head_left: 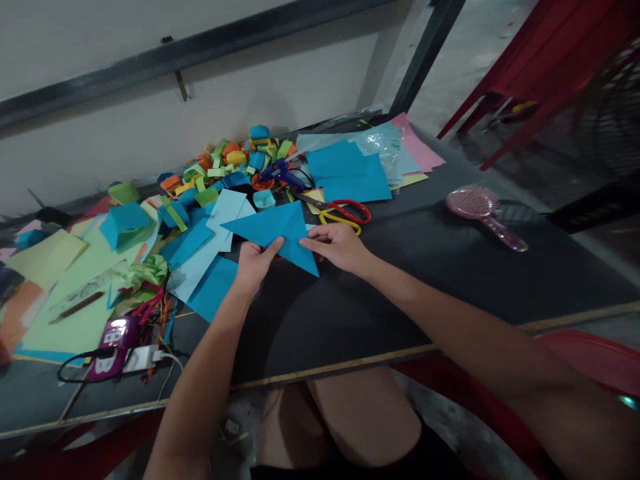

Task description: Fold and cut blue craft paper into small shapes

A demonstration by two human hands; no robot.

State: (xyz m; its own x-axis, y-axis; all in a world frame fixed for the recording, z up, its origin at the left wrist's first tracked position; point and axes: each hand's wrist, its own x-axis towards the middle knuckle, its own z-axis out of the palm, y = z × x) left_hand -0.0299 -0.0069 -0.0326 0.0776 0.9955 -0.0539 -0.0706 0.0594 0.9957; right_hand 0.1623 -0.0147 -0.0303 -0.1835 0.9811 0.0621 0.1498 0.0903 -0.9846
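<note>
- We have a blue paper [280, 223] in pointed, folded-looking form; a crease could go crooked or the sheet could crumple if our two grips pull unevenly.
- It might also twist or slip, we judge, since it is held up only by small pinches near its lower and right edges, with its long left point unsupported.
- The paper is above the tabletop [400, 287], between our hands: up and to the right of the left hand [253, 265], and to the left of the right hand [343, 247].
- Our left hand is clamped on the lower edge, thumb lying on top; its fingers underneath are mostly hidden.
- Our right hand is pinched together at the right edge, thumb and forefinger meeting there, though we cannot tell exactly how much paper is between them.
- The scissors [330, 205] lie just beyond the right hand; a careless sweep could knock them or snag the paper.
- Light blue sheets [197, 267] lie beside the left hand, where a wrist could drag them.
- Farther back, a glue gun [287, 175] rests by the heap of coloured paper pieces [235, 160].
</note>
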